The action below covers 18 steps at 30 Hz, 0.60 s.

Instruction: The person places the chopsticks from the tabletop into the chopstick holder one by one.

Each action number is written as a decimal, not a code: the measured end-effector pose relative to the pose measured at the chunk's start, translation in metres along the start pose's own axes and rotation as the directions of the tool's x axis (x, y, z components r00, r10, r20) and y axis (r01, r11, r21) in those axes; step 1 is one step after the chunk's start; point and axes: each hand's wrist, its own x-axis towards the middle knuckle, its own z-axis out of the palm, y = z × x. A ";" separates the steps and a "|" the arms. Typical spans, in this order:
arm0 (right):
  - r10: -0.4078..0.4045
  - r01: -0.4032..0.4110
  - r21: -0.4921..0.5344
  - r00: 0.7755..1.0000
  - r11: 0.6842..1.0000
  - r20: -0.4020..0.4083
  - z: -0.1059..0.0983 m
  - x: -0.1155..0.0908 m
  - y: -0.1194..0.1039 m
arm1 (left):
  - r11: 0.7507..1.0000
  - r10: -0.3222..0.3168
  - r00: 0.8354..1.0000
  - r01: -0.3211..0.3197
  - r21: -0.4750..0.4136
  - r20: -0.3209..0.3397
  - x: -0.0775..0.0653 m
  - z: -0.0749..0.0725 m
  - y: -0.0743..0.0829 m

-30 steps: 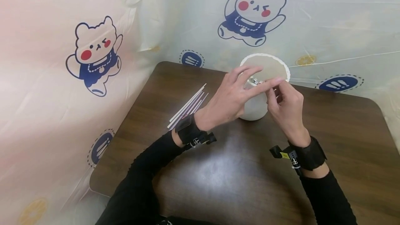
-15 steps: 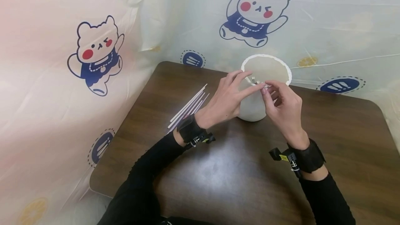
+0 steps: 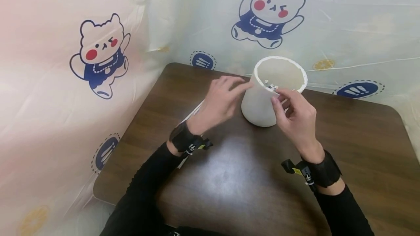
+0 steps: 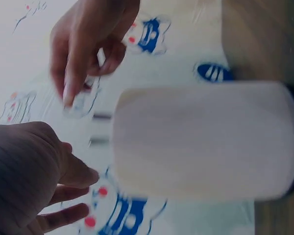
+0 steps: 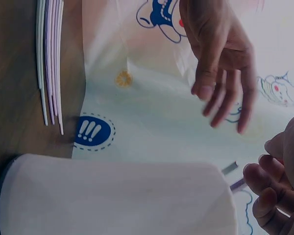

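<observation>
A pale, tapered container [image 3: 257, 106] with a rough white rim stands near the back of the table. Small silvery and dark strip-like ends [image 3: 270, 86] poke up at its rim. My right hand [image 3: 296, 115] is by the near right side of the rim, thumb and fingers bent; I cannot tell whether something small is between its fingertips. In the left wrist view the right fingertips [image 4: 68, 103] are apart from the strip ends [image 4: 101, 116]. My left hand [image 3: 218, 103], fingers loosely spread and holding nothing, is left of the container. Behind it, thin white and purple sticks [image 5: 51, 73] lie on the table.
The brown wooden table [image 3: 236, 199] has rounded corners. A pale cloth [image 3: 197, 14] printed with cartoon bears hangs behind it and along its left side. Both wrists wear black straps with small cameras.
My left hand has drawn away leftward from the right fingertips and now covers most of the sticks in the head view. The right hand came slightly left and down; the container stays put.
</observation>
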 end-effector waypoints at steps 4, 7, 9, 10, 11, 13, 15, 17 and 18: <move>-0.057 0.057 0.030 0.998 0.998 0.020 0.005 -0.005 -0.007 | 0.995 -0.092 0.995 0.093 -0.019 0.029 -0.022 -0.016 -0.028; -0.108 0.105 0.063 0.993 0.992 0.040 0.010 -0.010 -0.010 | 0.982 -0.185 0.976 0.189 -0.025 0.118 -0.041 -0.023 -0.050; -0.142 0.137 0.086 0.988 0.987 0.056 0.014 -0.013 -0.013 | 0.967 -0.248 0.951 0.254 -0.004 0.186 -0.056 -0.024 -0.063; -0.158 0.151 0.097 0.985 0.984 0.071 0.016 -0.015 -0.014 | 0.959 -0.280 0.935 0.283 0.016 0.218 -0.063 -0.023 -0.069; -0.174 0.165 0.104 0.981 0.981 0.084 0.018 -0.016 -0.015 | 0.949 -0.311 0.916 0.314 0.031 0.252 -0.071 -0.022 -0.075; -0.202 0.189 0.117 0.973 0.975 0.114 0.021 -0.020 -0.017 | 0.926 -0.373 0.871 0.373 0.064 0.319 -0.086 -0.021 -0.083; -0.224 0.208 0.125 0.965 0.970 0.137 0.026 -0.025 -0.018 | 0.897 -0.431 0.820 0.434 0.081 0.377 -0.101 -0.018 -0.090; -0.241 0.223 0.130 0.959 0.966 0.150 0.030 -0.029 -0.018 | 0.865 -0.481 0.768 0.494 0.087 0.424 -0.114 -0.014 -0.096; -0.246 0.226 0.133 0.956 0.965 0.157 0.031 -0.031 -0.018 | 0.854 -0.496 0.749 0.513 0.091 0.439 -0.119 -0.013 -0.099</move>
